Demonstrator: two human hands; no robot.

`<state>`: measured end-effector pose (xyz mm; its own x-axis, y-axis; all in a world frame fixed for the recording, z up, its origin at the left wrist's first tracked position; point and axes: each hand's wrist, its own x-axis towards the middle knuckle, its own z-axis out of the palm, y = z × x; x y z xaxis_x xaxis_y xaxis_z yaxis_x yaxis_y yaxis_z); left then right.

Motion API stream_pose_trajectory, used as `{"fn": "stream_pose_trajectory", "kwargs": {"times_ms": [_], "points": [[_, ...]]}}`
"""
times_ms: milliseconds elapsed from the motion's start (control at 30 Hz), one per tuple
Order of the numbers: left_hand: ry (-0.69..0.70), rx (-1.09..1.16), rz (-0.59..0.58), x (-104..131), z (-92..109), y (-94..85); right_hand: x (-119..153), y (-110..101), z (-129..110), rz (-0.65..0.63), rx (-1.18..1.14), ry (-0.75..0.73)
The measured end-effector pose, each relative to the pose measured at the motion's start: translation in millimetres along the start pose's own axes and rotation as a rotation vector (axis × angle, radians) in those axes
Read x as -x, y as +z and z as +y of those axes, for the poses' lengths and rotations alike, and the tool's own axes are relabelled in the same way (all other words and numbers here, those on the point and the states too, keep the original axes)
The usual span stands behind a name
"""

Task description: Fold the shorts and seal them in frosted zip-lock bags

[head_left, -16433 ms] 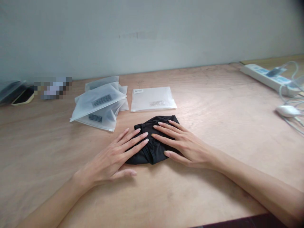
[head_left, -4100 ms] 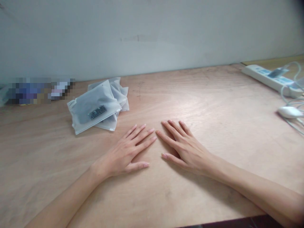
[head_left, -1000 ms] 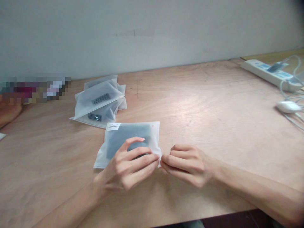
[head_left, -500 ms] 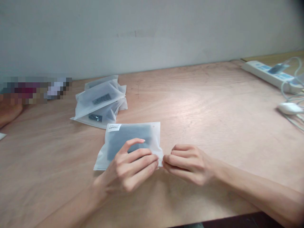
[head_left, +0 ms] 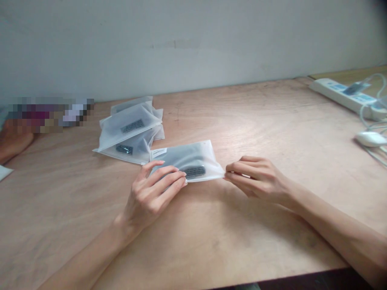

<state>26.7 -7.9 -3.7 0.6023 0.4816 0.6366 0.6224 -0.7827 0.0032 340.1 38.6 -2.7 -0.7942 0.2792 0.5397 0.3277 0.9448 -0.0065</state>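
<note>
A frosted plastic bag (head_left: 196, 155) with a dark item inside, a white label at its upper left and a dark printed patch, is in front of me. My left hand (head_left: 157, 187) has its fingers curled over the bag's lower left part, gripping its near edge; the thumb side is partly hidden. My right hand (head_left: 258, 177) pinches the bag's near right corner, drawn out to a point. Behind and to the left, several similar frosted bags (head_left: 127, 125) lie overlapped in a pile, close to the held bag's left end.
A white power strip (head_left: 347, 96) with a plug and cables lies at the back right, with a white adapter (head_left: 370, 139) nearer. At the far left are another person's hand (head_left: 16, 137) and pixelated items. The wooden table (head_left: 211, 241) ends at the front; a wall stands behind.
The held bag has moved away from me and to the right, nearer the pile, and tilted. My right hand has moved right and farther from my left, and the dark printed patch now shows.
</note>
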Motion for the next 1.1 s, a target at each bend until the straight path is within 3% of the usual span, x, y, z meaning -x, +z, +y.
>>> {"fn": "stream_pose_trajectory", "kwargs": {"times_ms": [333, 433, 600, 800, 900, 1100], "points": [[-0.160, -0.285, -0.082, 7.0, -30.6, -4.8, 7.5, -11.7, 19.1, -0.063, 0.191, 0.099], [-0.213, -0.291, -0.155, 10.6, -34.8, -1.8, 9.7, -11.1, 22.3, -0.070, 0.251, 0.124], [-0.212, -0.201, -0.173, 10.2, -34.0, -0.2, 10.6, -8.4, 22.7, -0.066, 0.259, 0.141], [-0.192, -0.079, -0.185, 6.0, -25.3, 2.3, 3.5, 2.2, 5.9, -0.002, 0.248, 0.212], [-0.148, -0.086, -0.168, 8.5, -25.1, 6.6, -2.1, 11.0, -8.7, 0.045, 0.152, 0.140], [-0.101, -0.097, -0.112, 10.6, -27.3, 9.3, -5.4, 24.5, -27.4, 0.005, -0.006, 0.037]]}}
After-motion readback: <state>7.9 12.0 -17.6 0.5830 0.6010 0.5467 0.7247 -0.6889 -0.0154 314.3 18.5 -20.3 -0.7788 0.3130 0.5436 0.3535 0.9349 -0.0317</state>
